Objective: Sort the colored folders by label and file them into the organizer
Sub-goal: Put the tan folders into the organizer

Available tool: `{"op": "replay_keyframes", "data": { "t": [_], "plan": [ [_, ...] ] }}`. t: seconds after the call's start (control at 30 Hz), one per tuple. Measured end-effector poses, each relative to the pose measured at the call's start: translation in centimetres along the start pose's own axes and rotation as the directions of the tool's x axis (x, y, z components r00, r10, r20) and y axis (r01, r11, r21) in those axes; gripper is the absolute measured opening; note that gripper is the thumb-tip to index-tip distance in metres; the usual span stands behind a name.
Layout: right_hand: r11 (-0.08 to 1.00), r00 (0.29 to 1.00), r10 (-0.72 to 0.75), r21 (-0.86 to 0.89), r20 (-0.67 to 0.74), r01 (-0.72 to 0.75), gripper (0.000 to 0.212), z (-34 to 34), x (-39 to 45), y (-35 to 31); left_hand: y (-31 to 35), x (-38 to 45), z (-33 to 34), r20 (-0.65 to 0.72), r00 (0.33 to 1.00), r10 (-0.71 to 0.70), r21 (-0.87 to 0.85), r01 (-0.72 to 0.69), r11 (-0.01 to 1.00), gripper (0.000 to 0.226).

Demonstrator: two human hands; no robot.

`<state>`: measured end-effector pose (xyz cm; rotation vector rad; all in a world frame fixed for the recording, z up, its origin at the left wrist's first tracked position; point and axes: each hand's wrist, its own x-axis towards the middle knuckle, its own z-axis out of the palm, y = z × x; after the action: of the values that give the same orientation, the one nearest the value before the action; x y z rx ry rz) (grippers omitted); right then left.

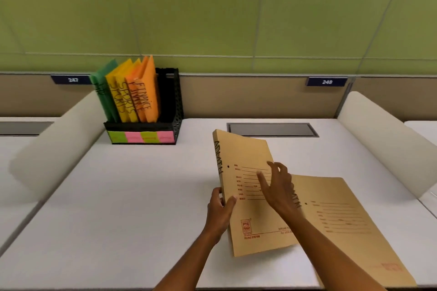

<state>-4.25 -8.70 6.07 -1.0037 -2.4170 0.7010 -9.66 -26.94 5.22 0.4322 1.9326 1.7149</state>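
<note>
A brown folder (246,215) marked ADMIN is tilted up off the desk, and my left hand (220,208) grips its left spine edge. My right hand (277,188) hovers over its front with fingers spread, holding nothing. A second brown ADMIN folder (350,227) lies flat on the desk to the right, partly under the first. The black mesh organizer (175,111) stands at the back left. It holds a green folder (104,92), yellow SPORTS folders (120,97) and orange FINANCE folders (146,94); its rightmost slot looks dark.
Green and pink sticky labels (142,137) run along the organizer's front. White desk (132,196) with cream side dividers (387,139) left and right. A grey cable hatch (272,129) sits behind the folders. Green partition wall with number plates at the back.
</note>
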Motion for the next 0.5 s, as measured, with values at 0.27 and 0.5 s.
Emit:
{"op": "replay_keyframes", "data": {
  "t": [0.27, 0.5],
  "plan": [
    [0.926, 0.925, -0.375, 0.062, 0.056, 0.372, 0.071, 5.6, 1.9, -15.4, 0.0, 1.0, -10.7, -0.092, 0.994, 0.066, 0.030, -0.064, 0.998, 0.029],
    [0.851, 0.848, -0.525, 0.076, 0.078, 0.520, 0.086, 8.4, 5.8, -24.3, 0.6, 4.6, -16.0, -0.159, 0.982, 0.106, 0.039, -0.101, 0.994, 0.018]
  ]
}}
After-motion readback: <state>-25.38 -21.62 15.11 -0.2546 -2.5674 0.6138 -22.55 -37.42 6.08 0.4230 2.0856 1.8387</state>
